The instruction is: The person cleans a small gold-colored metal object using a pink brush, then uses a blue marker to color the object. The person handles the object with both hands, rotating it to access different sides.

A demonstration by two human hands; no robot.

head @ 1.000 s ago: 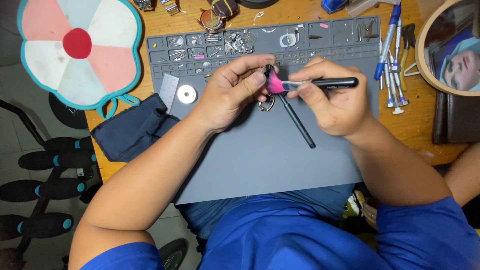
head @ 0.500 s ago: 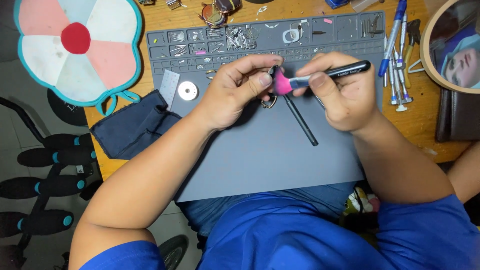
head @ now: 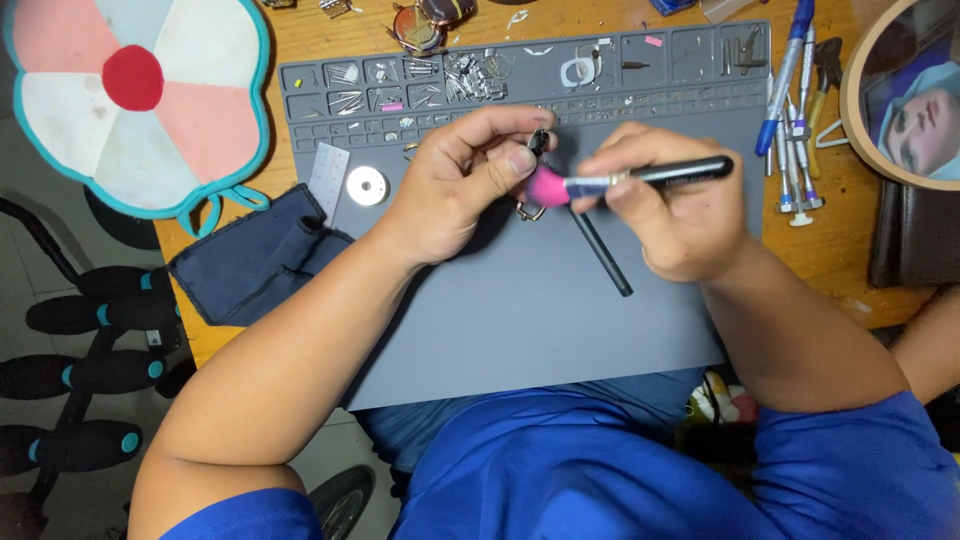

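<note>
My left hand [head: 465,180] pinches a small dark metal part [head: 540,142] above the grey work mat [head: 520,320]; a little metal ring [head: 528,211] shows just under the fingers. My right hand [head: 665,205] grips a black-handled brush [head: 660,174] with pink bristles [head: 546,187], and the bristles touch the part beside my left thumb. A thin black rod [head: 600,250] lies slanted on the mat under my right hand.
Mat compartments along the far edge hold small screws and metal bits [head: 470,72]. A round metal disc [head: 367,186] and dark blue cloth [head: 255,260] lie left. Blue-handled screwdrivers [head: 790,110] and a round mirror [head: 905,95] sit right; a flower-shaped pad [head: 130,100] sits far left.
Both hands stay together over the mat; the brush has shifted slightly against the held part, and the view has drifted a little.
</note>
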